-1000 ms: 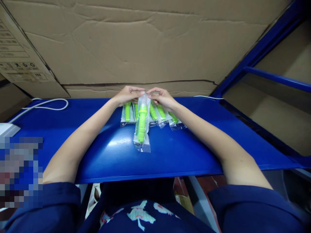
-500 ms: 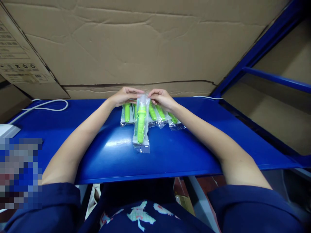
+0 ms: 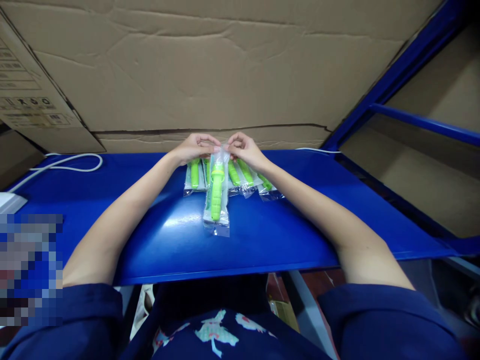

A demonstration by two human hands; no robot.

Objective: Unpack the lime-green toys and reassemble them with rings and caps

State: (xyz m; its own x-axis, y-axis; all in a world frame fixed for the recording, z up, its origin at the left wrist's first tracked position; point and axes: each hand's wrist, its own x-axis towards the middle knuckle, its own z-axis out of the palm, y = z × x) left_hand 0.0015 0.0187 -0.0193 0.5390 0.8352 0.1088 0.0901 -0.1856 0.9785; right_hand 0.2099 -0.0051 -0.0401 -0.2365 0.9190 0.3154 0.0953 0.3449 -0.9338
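Note:
A clear plastic bag (image 3: pixel 225 212) lies lengthwise in front of me, with a lime-green, ribbed-handled item (image 3: pixel 216 195) inside; its kind is not plain. Fingers of my left hand (image 3: pixel 193 148) pinch the left side of the bag's far end. On the other side of that end, my right hand (image 3: pixel 247 151) pinches the plastic between thumb and fingers. Several similar bagged green items (image 3: pixel 245 175) lie in a row behind and beside it, partly hidden under my hands and the front bag.
The blue tabletop (image 3: pixel 270 240) ends close to my body. Cardboard (image 3: pixel 225 75) stands along the back. A white cable (image 3: pixel 88 162) loops at the left beside a white device (image 3: pixel 11 202). Blue frame bars (image 3: pixel 423 122) rise at the right.
My right hand has shifted slightly left, bringing its fingertips closer to those of my left hand at the bag's far end. The other bagged items lie as before.

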